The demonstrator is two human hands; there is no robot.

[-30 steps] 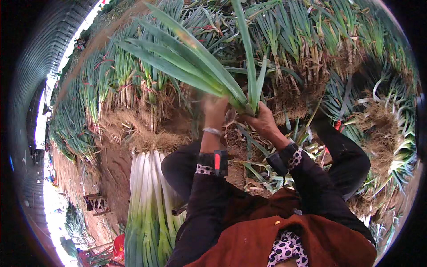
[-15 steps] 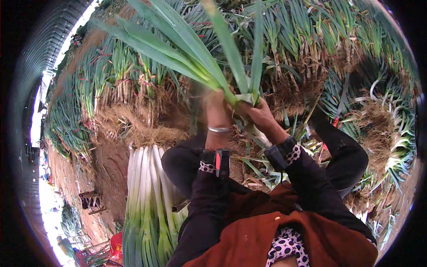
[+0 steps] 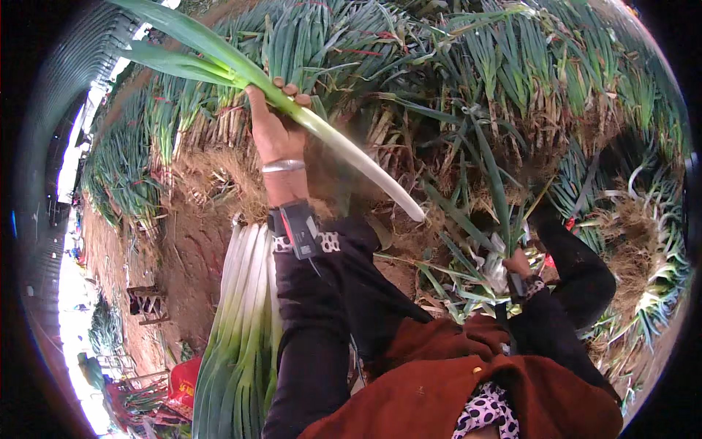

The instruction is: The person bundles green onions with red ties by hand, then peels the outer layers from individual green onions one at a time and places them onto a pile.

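Observation:
My left hand [image 3: 276,124] is raised in front of me, fingers wrapped round a large green onion [image 3: 344,139]. Its clean white end slants down to the right, and its green leaves fan out to the upper left. Low on the right, my right hand [image 3: 518,263] is closed round stripped onion leaves [image 3: 497,175]. Pale, thin skin hangs beside that hand. To the left of my legs lies a pile of cleaned green onions [image 3: 245,293], white ends away from me and green leaves toward me.
Bundles of uncleaned green onions [image 3: 504,66] with shaggy roots line the far side. Another rooty heap [image 3: 621,227] lies at the right. Leaf scraps [image 3: 446,285] litter the ground between my legs. A small stool [image 3: 148,304] and a red bag [image 3: 183,384] are at the left.
My hands were together at the green onion and have separated. The left moved left with the onion, its white stalk now bare. My right hand moved down and right with stripped leaves.

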